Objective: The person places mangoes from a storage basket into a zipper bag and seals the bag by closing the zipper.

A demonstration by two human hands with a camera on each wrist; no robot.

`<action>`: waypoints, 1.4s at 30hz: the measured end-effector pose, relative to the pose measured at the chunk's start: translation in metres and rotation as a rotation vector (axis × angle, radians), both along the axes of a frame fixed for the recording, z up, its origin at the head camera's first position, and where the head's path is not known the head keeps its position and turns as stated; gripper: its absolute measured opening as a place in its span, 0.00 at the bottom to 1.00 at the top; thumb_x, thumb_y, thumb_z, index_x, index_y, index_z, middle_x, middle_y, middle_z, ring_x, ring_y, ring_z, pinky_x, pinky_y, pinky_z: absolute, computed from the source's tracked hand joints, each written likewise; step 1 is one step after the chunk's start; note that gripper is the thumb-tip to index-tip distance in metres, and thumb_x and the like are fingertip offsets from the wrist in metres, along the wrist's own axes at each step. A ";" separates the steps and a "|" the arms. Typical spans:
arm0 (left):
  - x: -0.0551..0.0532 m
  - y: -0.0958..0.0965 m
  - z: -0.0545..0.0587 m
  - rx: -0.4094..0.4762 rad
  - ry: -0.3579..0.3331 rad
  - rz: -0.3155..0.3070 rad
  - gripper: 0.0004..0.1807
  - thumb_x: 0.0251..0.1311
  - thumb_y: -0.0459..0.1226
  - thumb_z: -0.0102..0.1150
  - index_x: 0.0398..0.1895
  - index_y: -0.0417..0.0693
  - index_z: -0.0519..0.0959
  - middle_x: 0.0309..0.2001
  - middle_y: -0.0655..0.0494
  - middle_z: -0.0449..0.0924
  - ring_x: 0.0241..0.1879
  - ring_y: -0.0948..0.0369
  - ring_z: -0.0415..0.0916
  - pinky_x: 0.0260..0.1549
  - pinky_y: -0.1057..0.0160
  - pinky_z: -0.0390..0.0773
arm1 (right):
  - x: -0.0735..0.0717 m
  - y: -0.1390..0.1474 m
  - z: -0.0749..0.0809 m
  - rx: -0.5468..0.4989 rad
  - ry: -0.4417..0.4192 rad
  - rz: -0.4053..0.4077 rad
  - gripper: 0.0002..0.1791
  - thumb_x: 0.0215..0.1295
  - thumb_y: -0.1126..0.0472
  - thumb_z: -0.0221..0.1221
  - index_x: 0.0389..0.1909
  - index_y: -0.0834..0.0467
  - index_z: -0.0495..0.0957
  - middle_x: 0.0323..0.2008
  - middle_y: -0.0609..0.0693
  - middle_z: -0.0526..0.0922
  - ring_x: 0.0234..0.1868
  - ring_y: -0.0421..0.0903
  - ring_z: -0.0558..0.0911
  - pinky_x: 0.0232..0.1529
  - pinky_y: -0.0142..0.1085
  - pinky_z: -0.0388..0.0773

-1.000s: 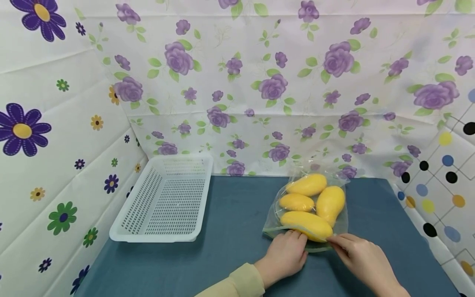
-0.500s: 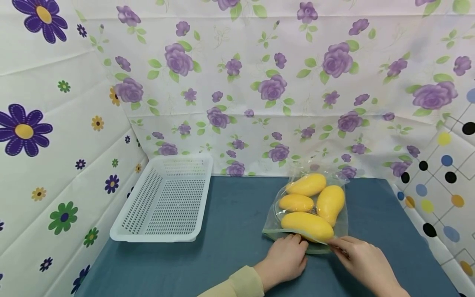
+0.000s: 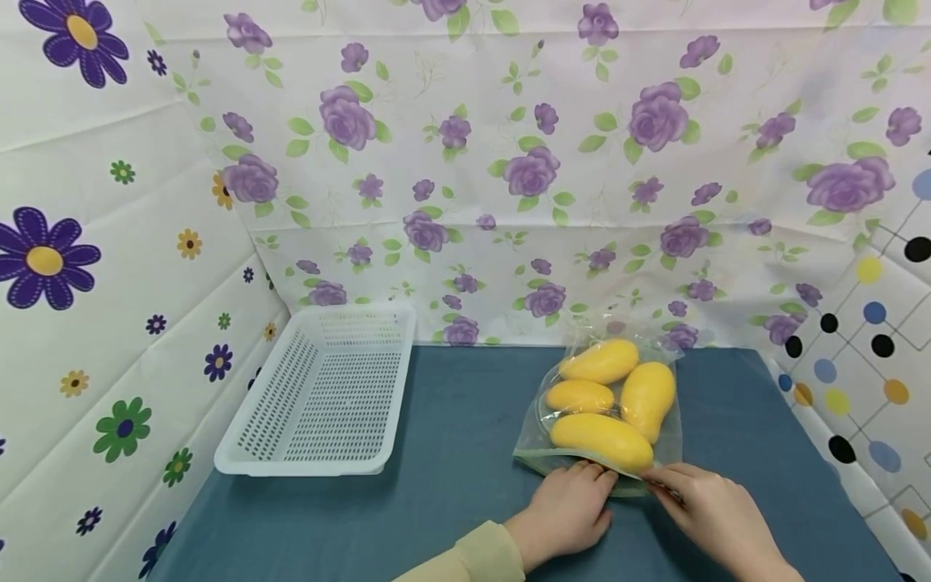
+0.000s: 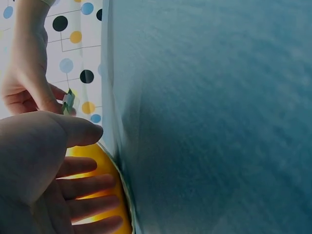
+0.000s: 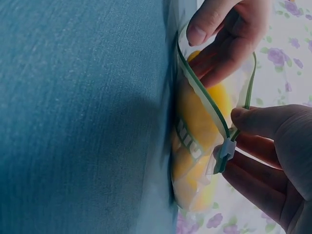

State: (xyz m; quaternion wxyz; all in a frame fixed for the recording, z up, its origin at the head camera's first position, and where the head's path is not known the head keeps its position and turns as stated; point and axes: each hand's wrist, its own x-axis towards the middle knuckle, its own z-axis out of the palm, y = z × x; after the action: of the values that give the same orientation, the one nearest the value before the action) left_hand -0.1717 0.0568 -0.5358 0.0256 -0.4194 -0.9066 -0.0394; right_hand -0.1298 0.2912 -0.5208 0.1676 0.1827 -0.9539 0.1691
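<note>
A clear zip bag point(image 3: 533, 436) with a green-edged mouth lies at the right of the blue table, several yellow mangoes inside it. My left hand point(image 3: 570, 509) reaches into the mouth at the near side. In the left wrist view its fingers point(image 4: 95, 186) are spread and fairly straight beside the front mango point(image 4: 105, 165). With thumb and fingers, my right hand point(image 3: 716, 509) pinches the green rim at the right corner. The right wrist view shows a small pale slider point(image 5: 227, 147) on the zip there, right at the fingertips. The mouth gapes between the two hands.
On the left of the table stands a white perforated plastic basket point(image 3: 342, 404) with nothing in it. The blue tablecloth point(image 3: 465, 412) lies between basket and bag. Flowered and dotted sheets point(image 3: 473, 162) enclose the back and sides.
My left hand has shifted slightly to the right along the bag's mouth. The front mango has settled a little inside the bag. My right hand keeps its pinch at the corner.
</note>
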 end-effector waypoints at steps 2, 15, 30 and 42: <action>-0.001 0.003 -0.001 0.001 0.006 0.011 0.27 0.74 0.53 0.64 0.72 0.59 0.77 0.62 0.64 0.81 0.60 0.65 0.79 0.50 0.64 0.82 | 0.000 0.000 0.000 0.007 -0.002 -0.003 0.16 0.56 0.62 0.80 0.43 0.42 0.92 0.35 0.33 0.87 0.28 0.28 0.81 0.26 0.29 0.78; 0.004 0.004 -0.003 -0.034 0.071 -0.022 0.17 0.73 0.54 0.64 0.60 0.63 0.83 0.51 0.66 0.81 0.48 0.68 0.80 0.38 0.66 0.80 | 0.004 0.006 0.002 0.030 -0.083 -0.024 0.18 0.55 0.53 0.81 0.48 0.41 0.91 0.36 0.33 0.86 0.26 0.25 0.76 0.24 0.30 0.74; 0.014 -0.001 0.011 0.354 0.127 -0.260 0.03 0.71 0.45 0.70 0.36 0.63 0.87 0.33 0.71 0.74 0.29 0.78 0.61 0.29 0.82 0.62 | 0.006 0.046 -0.002 0.175 -0.199 -0.006 0.34 0.41 0.50 0.87 0.53 0.41 0.85 0.56 0.45 0.84 0.49 0.48 0.86 0.35 0.37 0.83; 0.003 0.020 0.017 0.340 0.225 -0.163 0.07 0.67 0.49 0.73 0.44 0.65 0.88 0.44 0.68 0.76 0.41 0.70 0.68 0.36 0.75 0.62 | 0.007 0.043 -0.010 0.181 -0.109 -0.060 0.23 0.44 0.51 0.86 0.43 0.41 0.88 0.47 0.42 0.85 0.43 0.45 0.86 0.34 0.41 0.85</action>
State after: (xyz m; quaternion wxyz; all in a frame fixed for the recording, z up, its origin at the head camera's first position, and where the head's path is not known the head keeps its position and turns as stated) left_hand -0.1683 0.0769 -0.5193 0.1938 -0.4828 -0.8414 -0.1465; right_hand -0.1224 0.3339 -0.5310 0.1034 0.1589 -0.9780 0.0869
